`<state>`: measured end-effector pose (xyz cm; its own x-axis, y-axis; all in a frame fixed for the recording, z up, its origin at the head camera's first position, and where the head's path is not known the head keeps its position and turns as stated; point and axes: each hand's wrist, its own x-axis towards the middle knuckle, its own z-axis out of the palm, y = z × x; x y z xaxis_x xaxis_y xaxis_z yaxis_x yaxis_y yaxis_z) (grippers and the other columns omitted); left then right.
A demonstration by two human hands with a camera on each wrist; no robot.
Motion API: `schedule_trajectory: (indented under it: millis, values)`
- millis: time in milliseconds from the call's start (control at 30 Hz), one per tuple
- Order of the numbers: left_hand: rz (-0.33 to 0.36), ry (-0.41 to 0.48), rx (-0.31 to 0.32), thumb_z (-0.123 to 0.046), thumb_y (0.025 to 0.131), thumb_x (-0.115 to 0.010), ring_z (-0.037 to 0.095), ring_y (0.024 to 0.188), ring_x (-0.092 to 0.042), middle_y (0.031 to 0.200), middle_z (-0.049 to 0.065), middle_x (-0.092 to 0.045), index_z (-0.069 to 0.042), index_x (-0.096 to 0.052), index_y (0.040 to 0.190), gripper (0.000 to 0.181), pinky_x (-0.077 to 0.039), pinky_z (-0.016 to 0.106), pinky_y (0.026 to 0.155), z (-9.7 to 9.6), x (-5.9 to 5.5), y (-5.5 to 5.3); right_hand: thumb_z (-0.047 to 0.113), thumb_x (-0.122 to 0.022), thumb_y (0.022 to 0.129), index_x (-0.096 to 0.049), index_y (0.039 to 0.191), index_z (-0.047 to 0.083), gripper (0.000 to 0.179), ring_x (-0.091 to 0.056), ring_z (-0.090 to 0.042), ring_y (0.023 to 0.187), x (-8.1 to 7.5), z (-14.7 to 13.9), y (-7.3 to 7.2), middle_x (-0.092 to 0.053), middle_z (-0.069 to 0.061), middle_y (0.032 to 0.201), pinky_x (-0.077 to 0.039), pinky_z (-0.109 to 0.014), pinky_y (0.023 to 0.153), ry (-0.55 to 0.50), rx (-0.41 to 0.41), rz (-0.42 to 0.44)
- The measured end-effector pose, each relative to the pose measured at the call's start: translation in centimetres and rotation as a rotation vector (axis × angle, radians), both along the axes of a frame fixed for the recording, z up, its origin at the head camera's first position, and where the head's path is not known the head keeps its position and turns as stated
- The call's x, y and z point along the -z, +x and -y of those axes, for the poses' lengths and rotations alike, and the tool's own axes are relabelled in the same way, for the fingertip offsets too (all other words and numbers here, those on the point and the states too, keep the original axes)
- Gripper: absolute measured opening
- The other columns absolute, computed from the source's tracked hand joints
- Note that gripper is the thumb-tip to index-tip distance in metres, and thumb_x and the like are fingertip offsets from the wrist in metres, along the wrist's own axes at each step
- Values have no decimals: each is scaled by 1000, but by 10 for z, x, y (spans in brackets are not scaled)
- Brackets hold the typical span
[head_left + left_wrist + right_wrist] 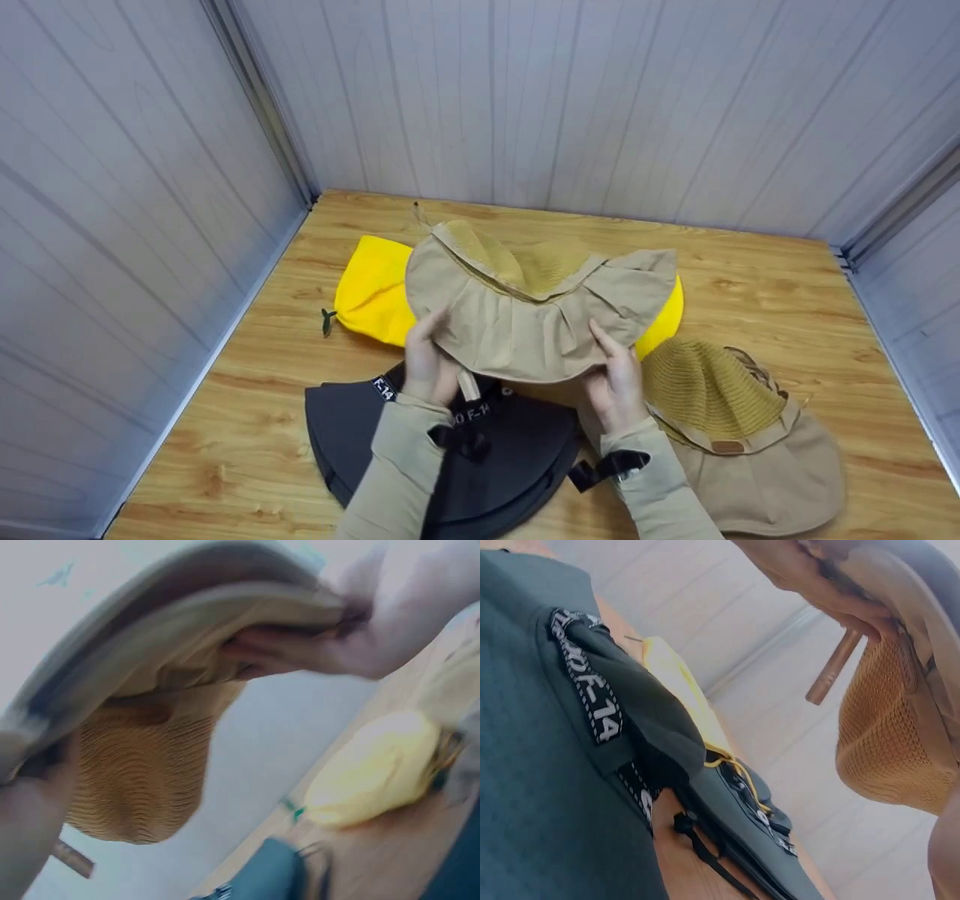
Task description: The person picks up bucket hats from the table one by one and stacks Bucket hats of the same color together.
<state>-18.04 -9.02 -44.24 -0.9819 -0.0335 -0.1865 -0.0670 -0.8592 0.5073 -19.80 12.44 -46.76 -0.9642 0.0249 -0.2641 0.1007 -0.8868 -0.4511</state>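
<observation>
A beige sun hat with a woven straw crown is held up by both hands over the table. My left hand grips the left part of its pleated brim, thumb on the upper side. On the right part of the same brim, my right hand pinches with the thumb on top; the fingers underneath are mostly hidden. The woven crown hangs below the brim in the left wrist view. A light fabric strap dangles beside my left hand.
Behind the held hat lies a yellow hat with a green sprout tip. A dark hat with F-14 lettering lies beneath my forearms. Another beige straw-crowned hat sits at the right. Panelled walls border the wooden table.
</observation>
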Motion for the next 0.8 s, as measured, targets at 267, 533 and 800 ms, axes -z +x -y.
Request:
schedule_trajectory:
  millis: [267, 533, 800]
  values:
    - [-38, 8, 50, 2, 98, -42, 14, 92, -70, 101, 1, -72, -11, -57, 110, 24, -56, 30, 85, -41, 19, 29, -13, -57, 92, -55, 117, 12, 35, -70, -18, 95, -2, -10, 23, -70, -5, 106, -59, -33, 83, 18, 123, -51]
    - [-72, -40, -38, 21, 85, -50, 14, 85, -68, 87, -1, -66, -10, -49, 112, 41, -59, 33, 80, -54, 25, 37, -12, -59, 91, -57, 114, 10, 32, -71, -17, 95, -5, -11, 41, -71, -5, 107, -59, -32, 84, 111, 175, -53]
    - [-69, -67, -32, 24, 79, -48, 11, 74, -59, 68, -7, -56, -10, -51, 98, 39, -54, 27, 75, -50, 24, 37, -10, -58, 92, -61, 102, 7, 20, -68, -17, 88, -14, -34, 46, -68, -5, 96, -57, -29, 82, 55, 84, -87]
